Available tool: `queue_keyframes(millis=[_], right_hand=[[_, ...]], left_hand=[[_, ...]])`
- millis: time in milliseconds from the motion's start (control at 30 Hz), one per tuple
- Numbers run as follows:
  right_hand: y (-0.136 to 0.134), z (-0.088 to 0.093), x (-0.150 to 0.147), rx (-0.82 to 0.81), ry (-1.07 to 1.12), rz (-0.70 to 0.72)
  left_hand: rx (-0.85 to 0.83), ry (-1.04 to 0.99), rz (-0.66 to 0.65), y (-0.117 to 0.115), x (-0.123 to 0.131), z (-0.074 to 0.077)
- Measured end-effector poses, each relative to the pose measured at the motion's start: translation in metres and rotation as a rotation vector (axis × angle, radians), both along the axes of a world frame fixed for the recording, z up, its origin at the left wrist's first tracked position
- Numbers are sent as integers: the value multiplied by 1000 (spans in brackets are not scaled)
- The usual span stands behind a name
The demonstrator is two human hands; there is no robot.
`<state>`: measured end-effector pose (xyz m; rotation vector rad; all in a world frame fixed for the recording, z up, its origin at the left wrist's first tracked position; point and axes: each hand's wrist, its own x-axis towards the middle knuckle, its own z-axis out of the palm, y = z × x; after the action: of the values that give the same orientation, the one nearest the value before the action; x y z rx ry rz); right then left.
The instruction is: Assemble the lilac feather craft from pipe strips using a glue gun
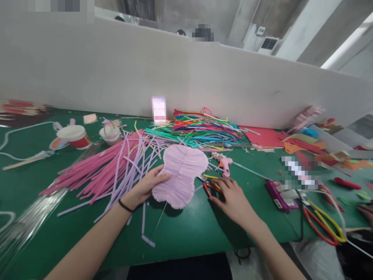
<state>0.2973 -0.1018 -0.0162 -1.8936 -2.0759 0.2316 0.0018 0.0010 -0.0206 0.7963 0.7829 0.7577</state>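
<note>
My left hand [144,186] grips the left edge of a pale lilac ruffled piece made of pipe cleaners [180,175], held just above the green table [186,229]. A thin wire stem hangs from its lower end. My right hand [230,194] rests palm down on the table, fingers curled over the red and yellow handles of small scissors [210,186]. A pink glue gun [223,162] lies just beyond that hand.
Pink and lilac pipe cleaners [110,167] lie heaped at left, mixed coloured ones [201,130] at the back. Red cup [76,136], small tub [110,134], purple glue gun [278,194], larger red-yellow cutters [323,225] and coloured felt scraps [303,144] lie around. A grey partition stands behind.
</note>
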Motion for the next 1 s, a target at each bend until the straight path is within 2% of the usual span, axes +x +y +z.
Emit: queue_keyframes(millis=[100,233,367,467,600,667,800,900,1000], right_hand=[[-17,-16,-7,35,-112,-34],[-19,-25,-29,134,-208,-77],[-5,-26,-55,176,-284,-140],[16,-22,-61,142,-204,-145],[49,-7,-33,72,192,-63],[61,2,-8,41,269,-214],[73,15,30,41,-86,-500],[77,16,36,-117,-258,-585],[81,12,30,-251,-256,-623]], left_hand=[[-47,-4,7,0,0,1],[-71,-27,-10,1,-1,3],[-75,-16,7,1,-1,1],[-86,-32,-2,1,-3,0],[-135,-42,57,2,-3,3],[-172,-38,82,2,-1,6],[-235,-13,124,4,3,5],[-240,-11,118,6,4,2],[-235,-5,119,6,4,-1]])
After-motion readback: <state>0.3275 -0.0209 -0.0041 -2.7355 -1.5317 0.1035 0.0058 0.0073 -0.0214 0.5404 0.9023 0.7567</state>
